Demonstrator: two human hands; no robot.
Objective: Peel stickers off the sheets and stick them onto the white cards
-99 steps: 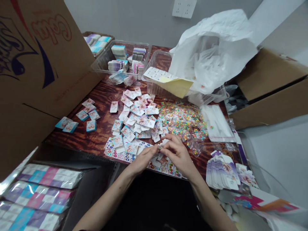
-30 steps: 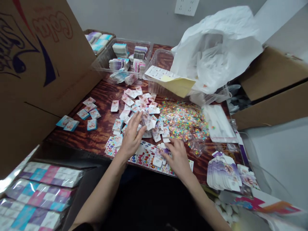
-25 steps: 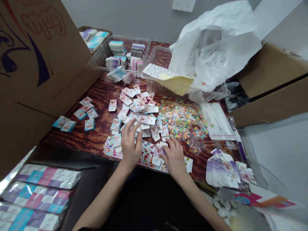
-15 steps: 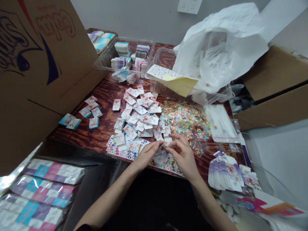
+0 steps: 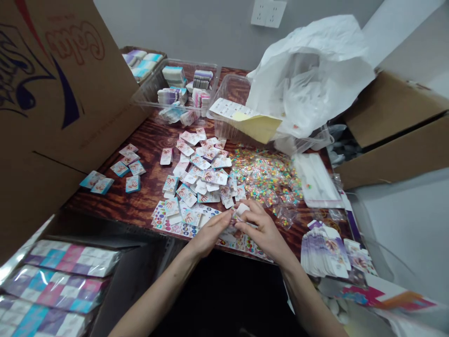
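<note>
From where I stand: left hand (image 5: pixel 209 234) and right hand (image 5: pixel 260 230) both pinch one small white printed paper card (image 5: pixel 242 209), centre, below middle, over multicoloured sticker sheets (image 5: pixel 180 228). Looks mid-fold; next move probably calls for steady fingertips on its edges.

Table (image 5: pixel 150 140): dark wood-grain, semi-gloss. Boxes (image 5: pixel 201 174), centre: smooth printed card. Carton (image 5: pixel 87 135), 9–10 o'clock: matt cardboard. Tray (image 5: pixel 145 96), 11: clear glossy plastic. Bag (image 5: pixel 312 89), 1–2: crinkled plastic.
</note>
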